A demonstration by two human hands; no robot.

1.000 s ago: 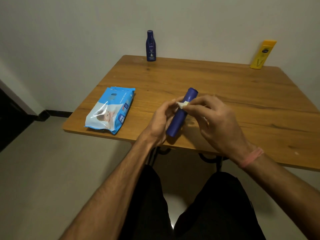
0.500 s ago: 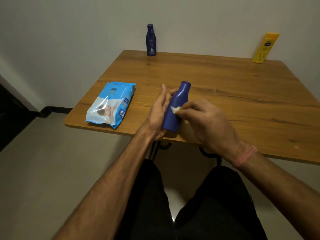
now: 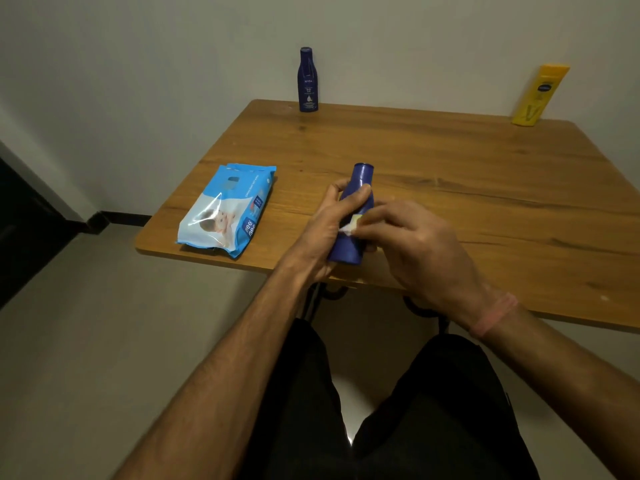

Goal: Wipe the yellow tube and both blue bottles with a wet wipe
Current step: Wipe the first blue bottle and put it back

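Blue plastic bottle (image 3: 353, 220), cap end tilted toward twelve o'clock, sits above the near edge of the wooden table (image 3: 450, 174), the left hand (image 3: 329, 226) curled round its body. Right hand (image 3: 415, 247) pinches a small white wet wipe (image 3: 349, 227) against the bottle's side. At ten o'clock lies a light-blue wipes pack (image 3: 227, 209). At twelve o'clock a second dark blue bottle (image 3: 307, 81) stands upright by the wall; at two o'clock a yellow tube (image 3: 540, 95) leans on the wall.
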